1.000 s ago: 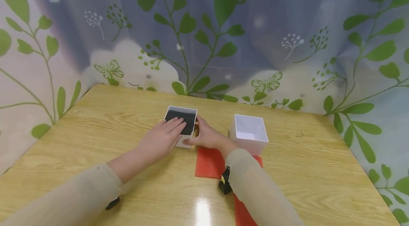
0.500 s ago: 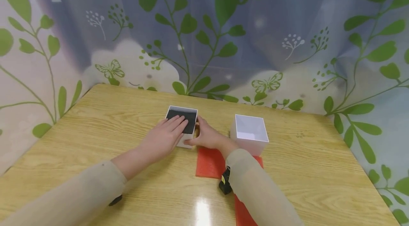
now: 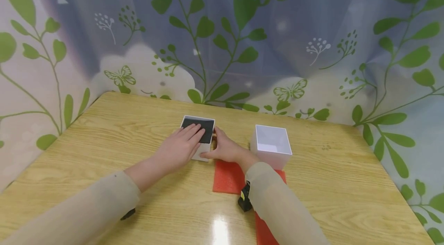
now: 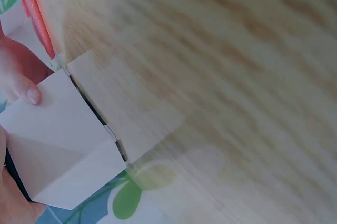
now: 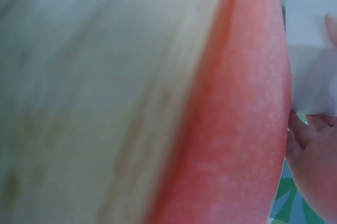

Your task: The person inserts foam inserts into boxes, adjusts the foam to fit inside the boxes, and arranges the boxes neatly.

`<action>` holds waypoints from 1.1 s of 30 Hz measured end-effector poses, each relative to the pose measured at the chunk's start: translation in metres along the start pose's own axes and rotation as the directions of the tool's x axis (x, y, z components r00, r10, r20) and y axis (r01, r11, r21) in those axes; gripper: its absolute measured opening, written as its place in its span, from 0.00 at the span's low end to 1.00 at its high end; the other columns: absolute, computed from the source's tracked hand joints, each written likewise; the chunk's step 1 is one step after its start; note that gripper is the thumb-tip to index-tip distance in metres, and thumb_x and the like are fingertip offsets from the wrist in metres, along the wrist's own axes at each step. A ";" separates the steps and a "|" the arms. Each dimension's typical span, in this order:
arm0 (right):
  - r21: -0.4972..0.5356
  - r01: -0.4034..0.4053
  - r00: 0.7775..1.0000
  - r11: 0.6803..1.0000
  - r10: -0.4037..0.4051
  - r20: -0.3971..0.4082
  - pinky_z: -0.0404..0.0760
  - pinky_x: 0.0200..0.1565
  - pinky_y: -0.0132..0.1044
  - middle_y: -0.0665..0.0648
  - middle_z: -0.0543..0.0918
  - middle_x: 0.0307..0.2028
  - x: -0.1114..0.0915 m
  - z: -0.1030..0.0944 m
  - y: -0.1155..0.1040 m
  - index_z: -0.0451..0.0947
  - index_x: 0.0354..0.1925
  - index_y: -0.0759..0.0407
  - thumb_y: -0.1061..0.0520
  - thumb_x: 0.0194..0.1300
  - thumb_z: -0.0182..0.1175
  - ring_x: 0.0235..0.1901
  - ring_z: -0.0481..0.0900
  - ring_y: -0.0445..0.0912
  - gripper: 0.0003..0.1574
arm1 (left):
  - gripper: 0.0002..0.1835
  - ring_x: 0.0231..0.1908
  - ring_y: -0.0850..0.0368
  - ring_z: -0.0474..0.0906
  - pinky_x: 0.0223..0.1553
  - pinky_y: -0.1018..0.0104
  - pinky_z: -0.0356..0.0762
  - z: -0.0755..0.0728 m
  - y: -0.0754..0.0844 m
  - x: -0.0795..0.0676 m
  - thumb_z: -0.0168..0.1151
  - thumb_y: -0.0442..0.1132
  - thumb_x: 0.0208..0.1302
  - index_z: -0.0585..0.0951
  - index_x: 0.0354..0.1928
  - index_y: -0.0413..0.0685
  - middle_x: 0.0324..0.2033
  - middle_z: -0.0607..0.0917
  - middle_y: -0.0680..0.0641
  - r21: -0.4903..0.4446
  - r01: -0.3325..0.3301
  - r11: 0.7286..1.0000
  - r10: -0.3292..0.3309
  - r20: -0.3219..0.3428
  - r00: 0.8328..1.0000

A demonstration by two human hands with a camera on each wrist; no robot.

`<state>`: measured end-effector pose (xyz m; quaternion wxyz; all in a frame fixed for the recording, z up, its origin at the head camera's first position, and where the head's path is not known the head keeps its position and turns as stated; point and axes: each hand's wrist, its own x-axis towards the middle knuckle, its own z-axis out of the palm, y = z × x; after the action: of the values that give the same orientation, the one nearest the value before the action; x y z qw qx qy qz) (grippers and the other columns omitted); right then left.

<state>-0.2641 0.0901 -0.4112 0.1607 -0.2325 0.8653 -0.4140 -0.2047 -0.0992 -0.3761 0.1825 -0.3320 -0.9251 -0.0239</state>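
A white box (image 3: 200,151), its top uncovered, stands left of the table's middle. Inside it lies a flat black insert (image 3: 207,125), a little below the rim. My left hand (image 3: 178,145) rests on this insert with its fingers straight and side by side. My right hand (image 3: 227,148) grips the box at its right side, thumb on the front face and the other fingers around the side. The left wrist view shows the box's plain front face (image 4: 68,134) with the right thumb (image 4: 29,93) against it.
To the right stands a second white box (image 3: 272,156), open at the top. A red sheet (image 3: 227,177) lies on the wooden table (image 3: 166,214) under my right forearm, and more red shows nearer the front edge. A leaf-patterned curtain (image 3: 222,44) hangs behind.
The black insert has sunk slightly deeper into the box under my left hand, its front edge dropping below the rim. My right hand has kept its hold.
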 end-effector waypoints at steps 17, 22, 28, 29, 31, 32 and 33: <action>0.001 0.033 0.999 0.999 -0.033 0.006 0.59 0.63 0.40 0.60 0.56 0.65 -0.003 0.000 -0.002 0.45 0.70 0.58 0.51 0.53 0.70 0.63 0.61 0.49 0.58 | 0.28 0.60 0.47 0.67 0.57 0.47 0.64 0.004 -0.005 0.000 0.58 0.49 0.63 0.71 0.62 0.44 0.59 0.73 0.42 0.079 -0.108 0.991 0.113 -0.061 0.992; 0.028 0.073 0.997 0.997 -0.073 0.007 0.63 0.60 0.40 0.61 0.59 0.62 -0.003 0.001 -0.003 0.47 0.68 0.62 0.55 0.53 0.69 0.61 0.63 0.52 0.54 | 0.22 0.53 0.49 0.73 0.55 0.49 0.67 0.003 0.001 -0.002 0.62 0.45 0.59 0.79 0.54 0.43 0.52 0.80 0.45 0.133 -0.216 0.967 0.241 -0.220 0.945; 0.028 0.050 0.999 0.998 -0.050 0.015 0.62 0.62 0.40 0.61 0.58 0.63 -0.002 0.001 -0.002 0.47 0.67 0.62 0.53 0.52 0.71 0.62 0.62 0.51 0.56 | 0.20 0.47 0.48 0.76 0.49 0.54 0.71 0.004 0.008 -0.004 0.62 0.45 0.58 0.81 0.50 0.41 0.48 0.81 0.45 0.115 -0.206 0.972 0.228 -0.235 0.945; 0.023 0.043 0.999 0.999 -0.043 0.015 0.61 0.62 0.40 0.60 0.58 0.63 -0.002 0.001 -0.002 0.47 0.68 0.62 0.52 0.51 0.71 0.62 0.62 0.51 0.57 | 0.21 0.47 0.48 0.76 0.48 0.55 0.72 0.004 0.009 -0.004 0.62 0.45 0.59 0.81 0.51 0.41 0.47 0.81 0.44 0.109 -0.197 0.974 0.218 -0.231 0.948; 0.016 0.034 0.999 0.999 -0.034 0.017 0.60 0.62 0.41 0.60 0.58 0.63 -0.003 -0.001 -0.002 0.47 0.68 0.61 0.52 0.51 0.71 0.62 0.61 0.51 0.57 | 0.21 0.46 0.47 0.76 0.47 0.55 0.72 0.003 0.011 -0.004 0.62 0.46 0.59 0.81 0.51 0.41 0.47 0.80 0.44 0.096 -0.182 0.979 0.200 -0.226 0.954; 0.012 0.036 0.999 0.999 -0.036 0.014 0.60 0.63 0.42 0.60 0.57 0.64 -0.003 -0.001 -0.002 0.47 0.68 0.61 0.52 0.51 0.71 0.62 0.61 0.51 0.57 | 0.21 0.46 0.47 0.75 0.47 0.55 0.72 0.003 0.013 -0.004 0.61 0.46 0.60 0.81 0.50 0.41 0.47 0.80 0.43 0.091 -0.176 0.980 0.192 -0.223 0.956; 0.009 0.035 0.999 0.999 -0.035 0.011 0.59 0.63 0.42 0.60 0.57 0.64 -0.003 -0.002 -0.002 0.47 0.68 0.61 0.52 0.51 0.71 0.62 0.61 0.51 0.57 | 0.20 0.46 0.47 0.75 0.47 0.55 0.72 0.002 0.014 -0.003 0.61 0.46 0.60 0.81 0.50 0.40 0.47 0.80 0.43 0.087 -0.172 0.981 0.187 -0.221 0.957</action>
<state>-0.2619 0.0920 -0.4081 0.1593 -0.2490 0.8583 -0.4194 -0.1950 -0.0898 -0.3802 0.3000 -0.4033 -0.8644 -0.0143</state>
